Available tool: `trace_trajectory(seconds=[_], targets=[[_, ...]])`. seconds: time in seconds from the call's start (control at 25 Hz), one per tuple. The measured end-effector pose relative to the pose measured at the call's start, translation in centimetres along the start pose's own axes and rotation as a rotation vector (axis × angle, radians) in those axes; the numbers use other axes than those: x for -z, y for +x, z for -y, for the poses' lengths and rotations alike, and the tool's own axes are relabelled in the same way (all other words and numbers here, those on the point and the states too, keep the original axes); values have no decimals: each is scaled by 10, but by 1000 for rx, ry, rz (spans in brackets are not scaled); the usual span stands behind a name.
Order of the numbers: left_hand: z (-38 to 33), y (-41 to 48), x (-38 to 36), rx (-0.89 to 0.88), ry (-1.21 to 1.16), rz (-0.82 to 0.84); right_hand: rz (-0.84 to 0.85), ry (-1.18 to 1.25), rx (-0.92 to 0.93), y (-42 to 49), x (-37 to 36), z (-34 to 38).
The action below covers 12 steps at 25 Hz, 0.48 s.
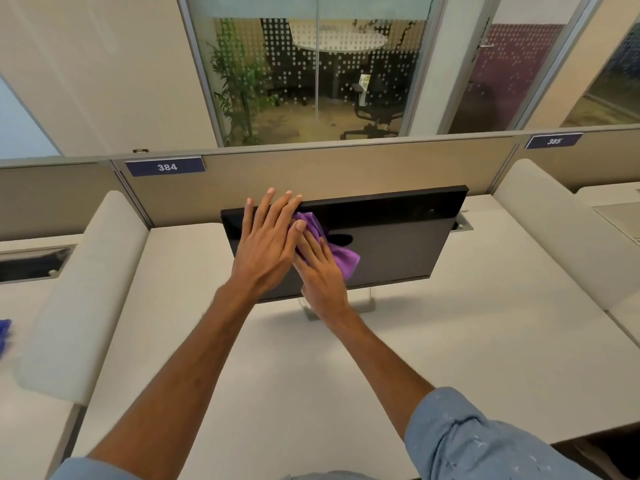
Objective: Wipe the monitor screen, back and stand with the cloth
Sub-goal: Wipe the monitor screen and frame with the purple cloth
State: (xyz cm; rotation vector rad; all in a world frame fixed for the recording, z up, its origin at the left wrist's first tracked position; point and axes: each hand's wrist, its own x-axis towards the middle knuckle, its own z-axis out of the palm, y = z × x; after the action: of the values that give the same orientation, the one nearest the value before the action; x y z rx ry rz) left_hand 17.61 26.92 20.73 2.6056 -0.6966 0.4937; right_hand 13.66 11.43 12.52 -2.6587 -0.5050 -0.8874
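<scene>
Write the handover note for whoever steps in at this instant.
Left hand: flat, fingers straight, over the upper left of the black flat monitor, fingertips at its top edge.
Right hand: straight fingers press the purple cloth on the screen, left of centre.
The monitor is on its pale grey stand on the white desk.
Done: screen wipe begun; extent unclear.
Left: rest of screen, back, stand.

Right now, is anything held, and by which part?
Nothing gripped: the right hand presses the middle of the purple cloth flat on the monitor screen; left hand lies flat on its upper left.
</scene>
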Motion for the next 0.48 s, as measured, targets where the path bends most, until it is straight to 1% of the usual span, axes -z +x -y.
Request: trace_trajectory(seconds=[0.16, 0.24, 0.28, 0.36, 0.4, 0.48], targets=[[1, 0, -2, 15, -47, -19, -101, -16, -178, 3, 25, -33], [4, 4, -1, 20, -70, -8, -164, -67, -338, 0, 39, -60], [4, 5, -1, 22, -75, -3, -205, -81, -448, 0, 46, -76], [3, 6, -1, 19, -81, 0, -300, -68, -682, 2, 60, -106], [2, 6, -1, 15, -86, 0, -342, -43, -767, 4, 67, -119], [3, 6, -2, 11, -89, 0, -407, -4, -834, 7, 75, -134]])
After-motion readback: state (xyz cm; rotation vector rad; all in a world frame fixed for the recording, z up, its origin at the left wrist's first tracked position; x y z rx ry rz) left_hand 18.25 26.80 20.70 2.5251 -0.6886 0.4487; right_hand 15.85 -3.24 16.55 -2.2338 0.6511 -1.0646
